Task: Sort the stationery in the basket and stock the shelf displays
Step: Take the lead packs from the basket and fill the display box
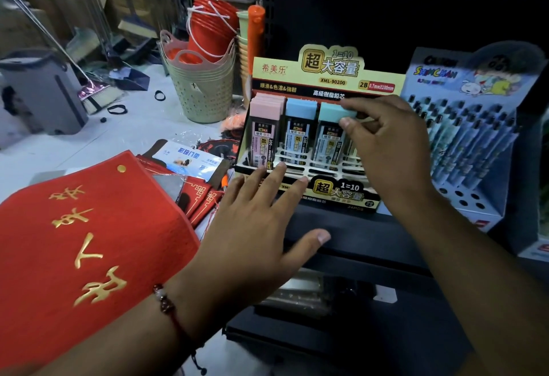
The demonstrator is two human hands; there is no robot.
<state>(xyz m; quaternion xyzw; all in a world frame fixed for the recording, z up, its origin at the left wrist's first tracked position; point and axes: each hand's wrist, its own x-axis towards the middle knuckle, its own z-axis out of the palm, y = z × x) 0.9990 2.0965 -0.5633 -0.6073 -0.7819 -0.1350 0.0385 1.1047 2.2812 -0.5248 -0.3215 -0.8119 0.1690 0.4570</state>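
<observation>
A cardboard display box of pencil-lead cases [326,78] stands on the dark shelf [356,242]. It holds pink-capped cases [266,126], blue-capped cases [300,129] and teal-capped cases [332,132] upright in slots. My right hand [389,144] pinches the teal cap of a case at the right of the box. With straight fingers, my left hand [261,227] rests open on the box's front lower edge. A basket for the stationery is not clearly in view.
A blue cartoon pen display [475,132] stands right of the lead box. Red felt mats with gold characters [89,242] and packaged goods [190,159] lie at the left. Stacked beige baskets [202,84] and red buckets [211,28] stand on the floor behind.
</observation>
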